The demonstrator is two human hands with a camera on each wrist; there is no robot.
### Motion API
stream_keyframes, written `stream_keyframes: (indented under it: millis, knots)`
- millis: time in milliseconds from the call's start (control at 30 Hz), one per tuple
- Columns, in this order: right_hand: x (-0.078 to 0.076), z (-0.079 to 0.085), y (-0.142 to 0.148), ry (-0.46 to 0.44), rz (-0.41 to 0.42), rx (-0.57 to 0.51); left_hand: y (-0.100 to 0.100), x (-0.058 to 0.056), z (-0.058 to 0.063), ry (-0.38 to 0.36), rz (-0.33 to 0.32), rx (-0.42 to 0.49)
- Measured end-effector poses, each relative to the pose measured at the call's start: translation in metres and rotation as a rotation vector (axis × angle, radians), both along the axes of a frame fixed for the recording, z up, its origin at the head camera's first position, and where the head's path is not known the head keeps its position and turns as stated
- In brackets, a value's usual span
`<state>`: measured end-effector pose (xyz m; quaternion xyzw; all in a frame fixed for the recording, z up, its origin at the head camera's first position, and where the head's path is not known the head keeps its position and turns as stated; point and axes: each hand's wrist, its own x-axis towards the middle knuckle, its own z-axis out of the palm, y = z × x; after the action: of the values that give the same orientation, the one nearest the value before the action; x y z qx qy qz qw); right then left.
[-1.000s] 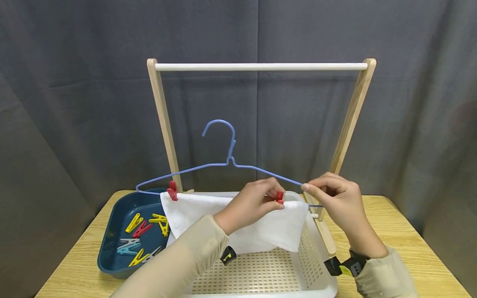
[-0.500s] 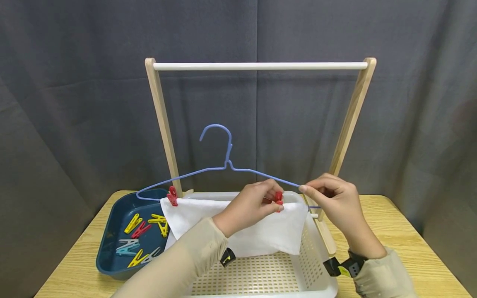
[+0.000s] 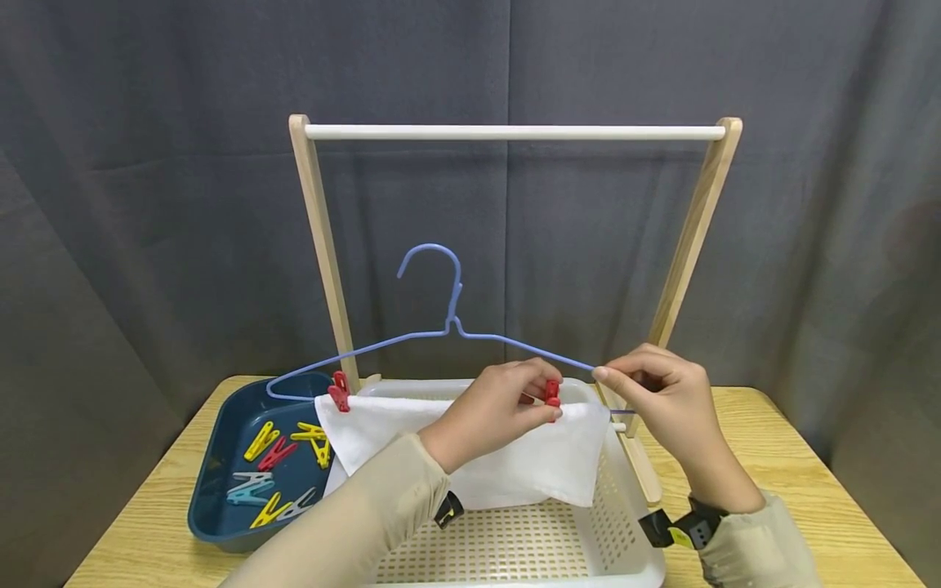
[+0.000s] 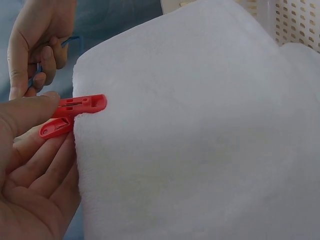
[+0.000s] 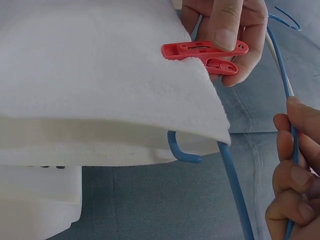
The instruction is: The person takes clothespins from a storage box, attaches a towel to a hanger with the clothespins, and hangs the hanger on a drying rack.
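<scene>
A white towel (image 3: pixel 515 465) hangs folded over the lower bar of a blue wire hanger (image 3: pixel 453 314). My left hand (image 3: pixel 488 408) pinches a red clothespin (image 5: pixel 197 50) between thumb and fingers; its jaws sit over the towel's top edge, towards the right end. Another red clothespin (image 3: pixel 339 392) clips the towel near its left corner. With thumb and curled fingers, my right hand (image 3: pixel 665 392) grips the hanger's right shoulder. In the right wrist view, the hanger's wire (image 5: pixel 235 190) comes out of the towel's open side fold.
A dark blue tray (image 3: pixel 209 490) of yellow, red, grey and light blue clothespins stands on the left of the wooden table (image 3: pixel 742 441). Below the towel is a white perforated basket (image 3: pixel 507 547). Behind rises a wooden rack with a white rail (image 3: pixel 515 132).
The hanger and towel have dipped slightly, and the left hand with its clothespin has lowered a little with them. Both hands keep their hold.
</scene>
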<state>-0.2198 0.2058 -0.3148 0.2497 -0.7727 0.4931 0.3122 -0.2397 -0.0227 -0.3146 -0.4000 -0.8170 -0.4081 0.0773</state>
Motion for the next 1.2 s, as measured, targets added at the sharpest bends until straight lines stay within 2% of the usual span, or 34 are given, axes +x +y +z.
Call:
stream_keyframes:
  millis: [367,533,700,900,1200]
  knots:
    - [0.004,0.001,0.0,-0.01,-0.051,0.02,-0.016,0.009,0.004,0.128,0.051,-0.009]
    - [0.006,0.001,-0.001,-0.034,-0.06,0.001,-0.027,0.014,0.004,0.189,0.102,-0.048]
    - [0.006,0.0,-0.002,-0.033,-0.067,0.001,-0.04,0.02,0.005,0.283,0.157,-0.056]
    - [0.007,0.002,0.001,-0.035,-0.083,0.003,-0.056,0.028,0.01,0.368,0.21,0.015]
    - [0.008,0.001,0.003,-0.033,-0.083,0.01,-0.081,0.033,0.015,0.571,0.278,0.121]
